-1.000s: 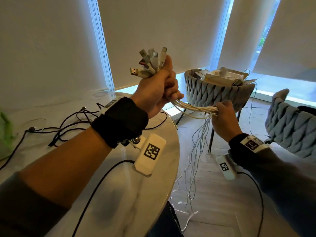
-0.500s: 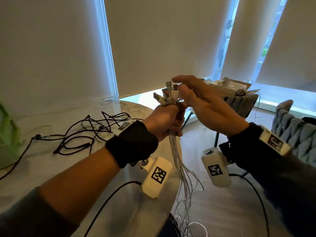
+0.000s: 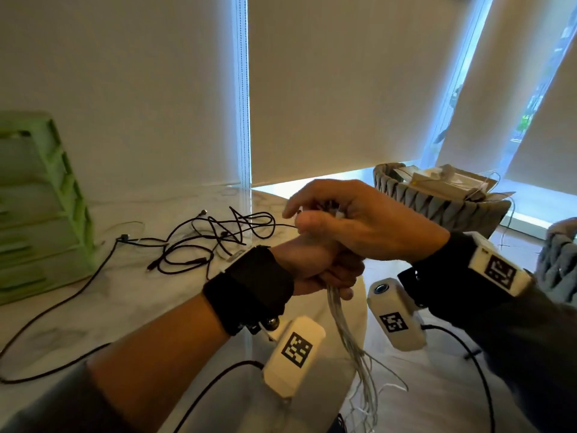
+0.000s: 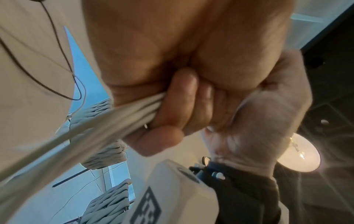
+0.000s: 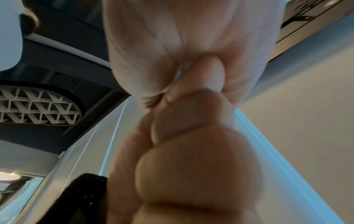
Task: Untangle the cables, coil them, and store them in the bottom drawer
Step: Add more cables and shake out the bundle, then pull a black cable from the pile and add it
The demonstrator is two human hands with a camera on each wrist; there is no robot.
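My left hand [image 3: 321,270] is a fist round a bundle of white cables [image 3: 349,335], held above the table's right edge. In the left wrist view its fingers [image 4: 178,98] curl tightly round the white cables [image 4: 95,133]. The strands hang from the fist toward the floor. My right hand [image 3: 359,220] sits on top of the left fist, fingers curled over the plug ends, which are mostly hidden. The right wrist view shows only my right palm [image 5: 182,45] against the left hand [image 5: 191,151]. A tangle of black cables [image 3: 218,239] lies on the marble table [image 3: 125,301].
A green drawer unit [image 3: 40,207] stands at the table's far left. One long black cable [image 3: 62,304] runs from the tangle toward the near left edge. A grey woven chair [image 3: 437,207] holding boxes stands beyond the table on the right, and another chair [image 3: 559,264] at the far right.
My left hand came down with the white bundle. My right hand let go of the strands at the side, rose above the plugs and closed over them.
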